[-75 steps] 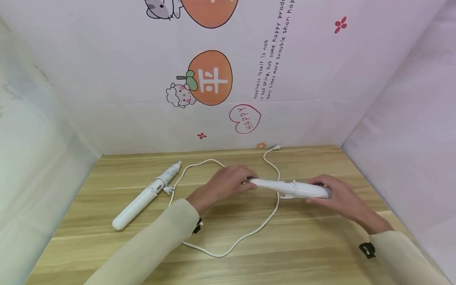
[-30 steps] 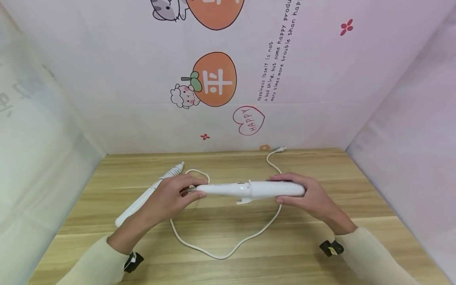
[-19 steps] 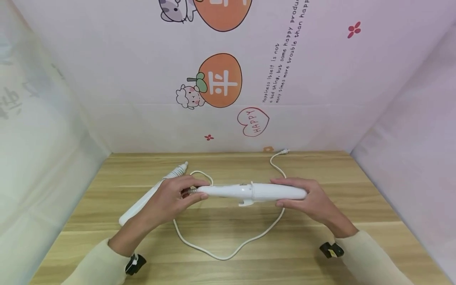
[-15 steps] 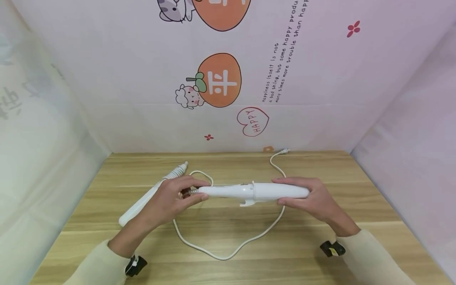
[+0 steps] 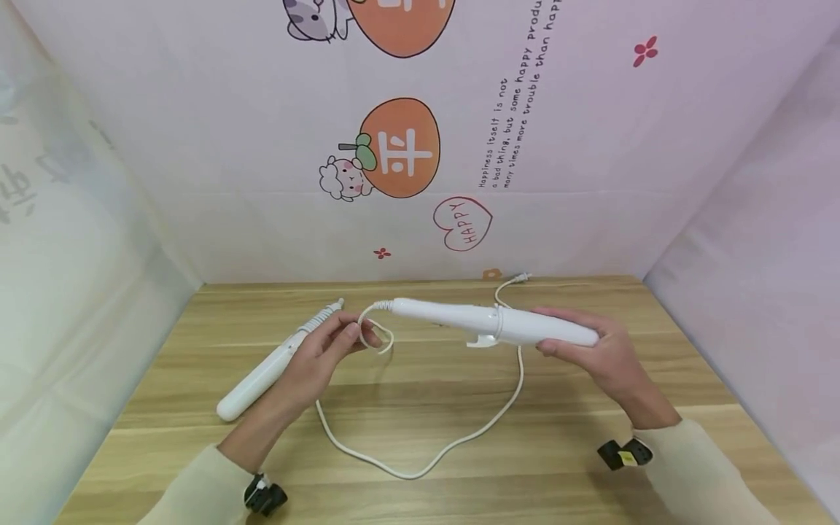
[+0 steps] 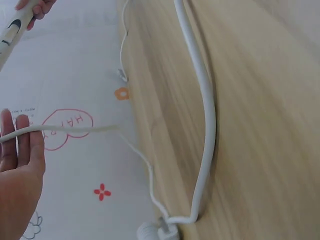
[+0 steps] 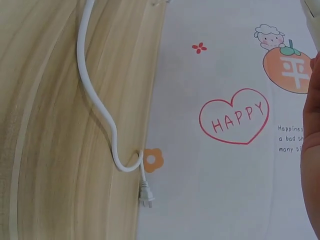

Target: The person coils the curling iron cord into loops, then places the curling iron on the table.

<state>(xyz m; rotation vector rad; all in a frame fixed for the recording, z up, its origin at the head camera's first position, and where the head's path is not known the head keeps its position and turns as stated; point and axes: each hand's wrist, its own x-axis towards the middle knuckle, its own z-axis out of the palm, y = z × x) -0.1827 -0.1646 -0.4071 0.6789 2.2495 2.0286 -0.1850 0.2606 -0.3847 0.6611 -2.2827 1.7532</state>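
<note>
In the head view, my right hand [image 5: 613,361] grips the thick rounded end of a white curling iron [image 5: 453,313], raised above the table and slightly tilted, its cord end to the left. My left hand [image 5: 318,354] is off the iron's body, just below its cord end, with thumb and forefinger at the looped white power cord [image 5: 362,322]. In the left wrist view, the cord [image 6: 75,129] runs across the inner side of the relaxed fingers [image 6: 37,150]; the thumb is outside that view. In the right wrist view, only an edge of the right hand [image 7: 312,165] shows.
A second white curling iron [image 5: 259,379] lies beside the left hand, its cord wound round its handle. The held iron's cord curves over the wooden table [image 5: 558,467], with its plug [image 5: 521,277] near the back wall. Printed fabric walls [image 5: 558,233] enclose the table.
My left hand has let go of the iron's cord end and moved onto the cord. The iron's left end has risen and shifted right, while the right hand keeps its grip.
</note>
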